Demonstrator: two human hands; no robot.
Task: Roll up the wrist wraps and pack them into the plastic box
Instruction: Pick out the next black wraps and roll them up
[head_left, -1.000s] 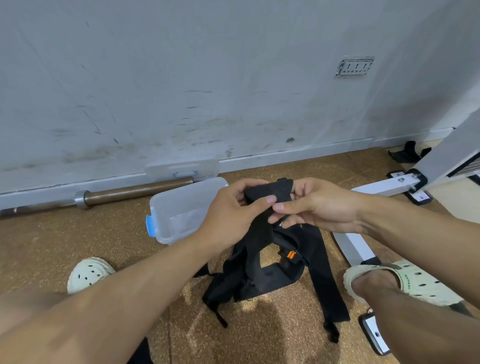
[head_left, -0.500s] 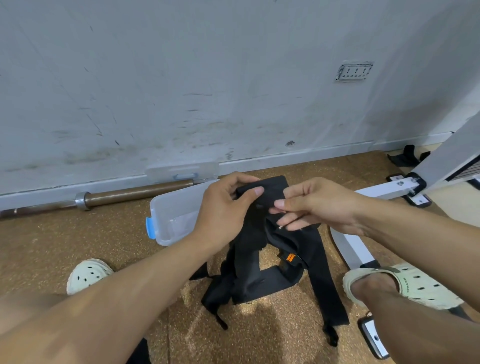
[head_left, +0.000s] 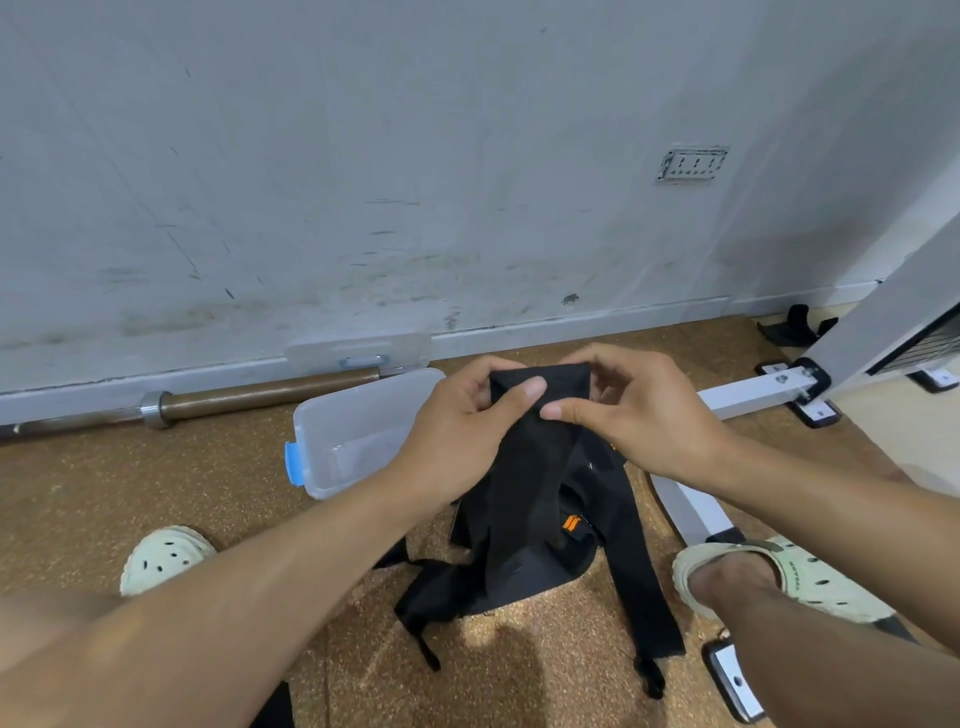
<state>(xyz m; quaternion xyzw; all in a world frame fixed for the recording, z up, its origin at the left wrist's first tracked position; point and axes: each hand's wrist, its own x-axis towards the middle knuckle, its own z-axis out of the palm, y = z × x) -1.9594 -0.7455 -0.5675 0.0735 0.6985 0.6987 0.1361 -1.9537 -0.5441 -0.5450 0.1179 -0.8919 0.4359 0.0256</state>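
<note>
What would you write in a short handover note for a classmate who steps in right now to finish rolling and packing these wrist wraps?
Left hand: grips the top end of the black wrist wrap, thumb pressed on its front.
Right hand: pinches the same end from the other side.
Things: the wrap hangs from both hands down to a heap of wraps on the floor. The plastic box stands open just left of the hands; nothing shows inside. Its lid leans on the wall.
Done: the first fold at the top end looks started.
Left: roll this wrap, roll the rest, pack everything into the box.

Left hand (head_left: 457, 431) and right hand (head_left: 644, 415) pinch black wrist wrap (head_left: 535, 447) top; open plastic box (head_left: 343, 431) beside, on floor.
</note>
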